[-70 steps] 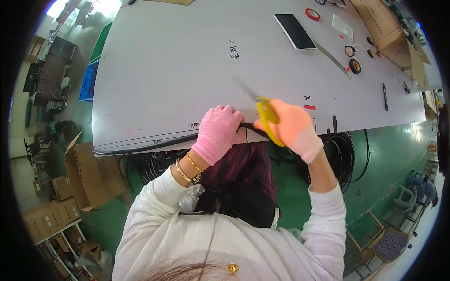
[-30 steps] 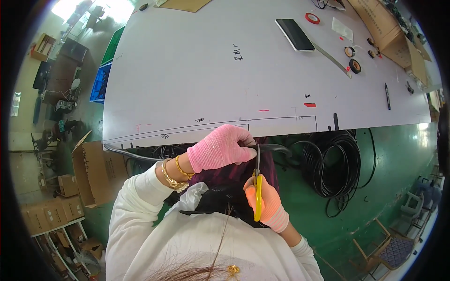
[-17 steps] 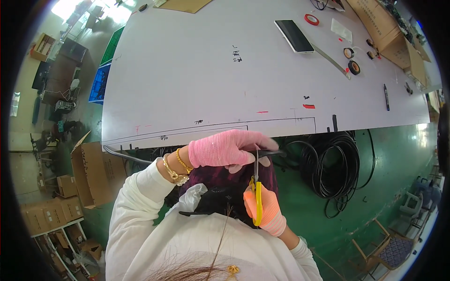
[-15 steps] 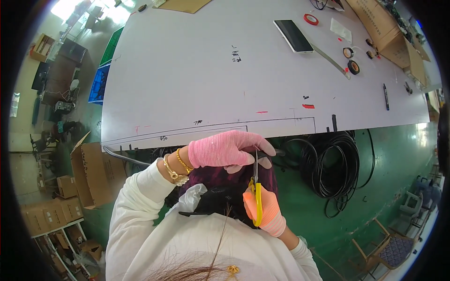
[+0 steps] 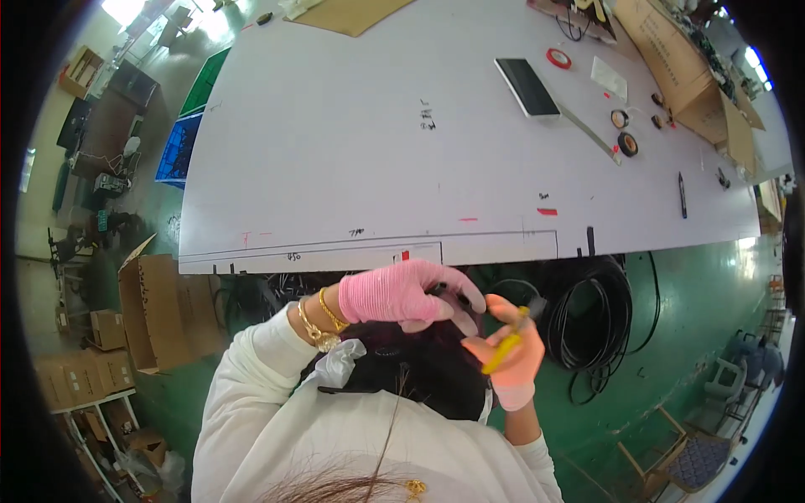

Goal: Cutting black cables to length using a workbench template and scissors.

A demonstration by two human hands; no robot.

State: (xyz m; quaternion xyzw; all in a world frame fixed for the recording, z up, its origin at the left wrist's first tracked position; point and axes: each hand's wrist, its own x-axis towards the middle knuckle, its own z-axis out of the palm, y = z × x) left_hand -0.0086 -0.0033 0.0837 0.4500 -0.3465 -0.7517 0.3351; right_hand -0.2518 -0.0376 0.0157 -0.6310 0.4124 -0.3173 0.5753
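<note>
My left hand (image 5: 409,295), in a pink glove, is closed around the end of a black cable (image 5: 439,289) just below the near edge of the white table (image 5: 377,151). To its right and slightly lower, my right hand (image 5: 513,362), in an orange-pink glove, grips yellow-handled cutters (image 5: 506,349). The tool is tilted, with its dark tip pointing up and to the right. The two hands are close together but apart. A coil of black cable (image 5: 597,323) lies on the green floor to the right of my hands.
On the far right of the table lie a dark flat slab (image 5: 527,86), a red tape roll (image 5: 558,58), black tape rolls (image 5: 627,144) and a pen (image 5: 682,194). Cardboard boxes (image 5: 696,80) stand at the table's right end, an open carton (image 5: 155,310) on the floor at left.
My right hand came down from the table edge with the cutters, held them upright under my left hand, then shifted right and tilted them. My left hand stayed near the table edge.
</note>
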